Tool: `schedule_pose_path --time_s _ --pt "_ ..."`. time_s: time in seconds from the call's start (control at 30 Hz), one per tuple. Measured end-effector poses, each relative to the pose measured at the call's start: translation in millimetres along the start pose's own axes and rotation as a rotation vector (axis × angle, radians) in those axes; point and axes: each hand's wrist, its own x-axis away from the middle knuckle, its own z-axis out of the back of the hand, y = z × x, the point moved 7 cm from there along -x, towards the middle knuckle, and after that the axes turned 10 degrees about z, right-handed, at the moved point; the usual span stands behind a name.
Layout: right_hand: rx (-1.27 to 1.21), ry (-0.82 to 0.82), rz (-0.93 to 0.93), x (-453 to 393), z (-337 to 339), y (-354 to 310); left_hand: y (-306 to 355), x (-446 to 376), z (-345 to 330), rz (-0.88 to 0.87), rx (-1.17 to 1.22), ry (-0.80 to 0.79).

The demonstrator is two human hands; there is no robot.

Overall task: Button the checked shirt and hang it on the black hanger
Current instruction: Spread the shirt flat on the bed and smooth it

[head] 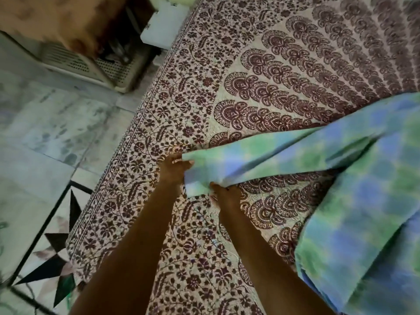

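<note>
The checked shirt [354,201], in blue and green squares, lies on the patterned bedspread [227,87] at the right of the frame, its body filling the lower right. 1 sleeve [261,155] stretches from the right edge toward the centre, ending at the cuff just left of middle. Both hands meet at that cuff. The left hand [173,167] sits at the cuff's end, fingers curled onto the cloth's upper edge. The right hand [225,193] is just below and to the right, its thumb and fingers pinching the lower edge of the same sleeve. The 2 hands are close together but not touching each other, with the cuff between them. Both forearms reach up from the bottom of the frame. The picture is blurred, so no buttons can be made out. In the upper left stands a pale slotted basket [91,64] on the tiled floor [45,133], beside the bed's edge.
</note>
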Motion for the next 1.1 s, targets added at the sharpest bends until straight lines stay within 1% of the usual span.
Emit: schedule_pose_path --time_s 0.07,0.13,0.2,0.3,0.37,0.4,0.47,0.53,0.57,0.6,0.67,0.73,0.8,0.83,0.93,0.97,1.03,1.1 --pt "0.085 0.014 -0.041 -3.4 2.7 8.1 -16.3 -10.0 -2.6 0.090 -0.043 0.008" --pt "0.105 0.013 -0.018 -5.6 2.4 7.5 -25.0 -15.8 -5.3 0.118 -0.082 -0.018" --pt "0.045 -0.021 0.053 -4.2 -6.1 -0.7 -21.1 -19.3 -0.1 0.076 -0.091 0.045" --pt "-0.061 -0.122 0.148 1.3 -28.5 -12.6 2.8 -21.0 15.5 -0.136 -0.179 0.237" --pt "-0.074 -0.145 0.138 2.3 -39.3 -10.2 12.6 -22.8 21.7 -0.229 -0.267 0.313" --pt "-0.072 -0.124 0.103 -0.7 -39.5 -5.8 11.5 -26.4 22.2 -0.229 -0.318 0.322" --pt "-0.048 -0.080 0.000 -8.9 -33.9 6.4 3.1 -33.2 21.2 -0.176 -0.405 0.296" --pt "-0.022 -0.111 -0.094 -14.7 -27.0 18.1 -4.5 -35.4 21.9 -0.129 -0.405 0.275" --pt "-0.010 -0.125 -0.112 -15.4 -23.0 21.1 -6.3 -35.1 22.8 -0.130 -0.401 0.282" --pt "-0.005 -0.122 -0.101 -14.9 -17.9 20.1 -6.5 -32.8 22.8 -0.142 -0.414 0.296" --pt "-0.018 -0.050 0.025 -15.9 -6.0 8.9 -7.1 -26.6 21.5 -0.167 -0.451 0.323" --pt "-0.134 0.076 0.150 -16.9 7.1 -8.8 -9.9 -23.4 19.8 -0.176 -0.423 0.312" --pt "-0.244 0.169 0.186 -21.5 18.2 -21.8 -11.0 -19.7 24.2 -0.173 -0.317 0.292" --pt "-0.263 0.172 0.187 -24.3 20.8 -27.9 -10.5 -17.6 28.3 -0.182 -0.256 0.291" --pt "-0.181 0.111 0.158 -26.1 20.7 -43.8 -8.4 -6.7 41.1 -0.243 -0.119 0.338" --pt "-0.150 0.113 0.158 -25.8 20.1 -45.2 -10.2 -2.9 44.2 -0.248 -0.074 0.367" --pt "-0.083 0.148 0.138 -25.5 20.5 -39.4 -19.2 -0.6 48.1 -0.226 0.016 0.431" --pt "-0.005 0.144 0.081 -27.9 22.8 -24.5 -27.2 -5.5 49.1 -0.169 0.027 0.477"
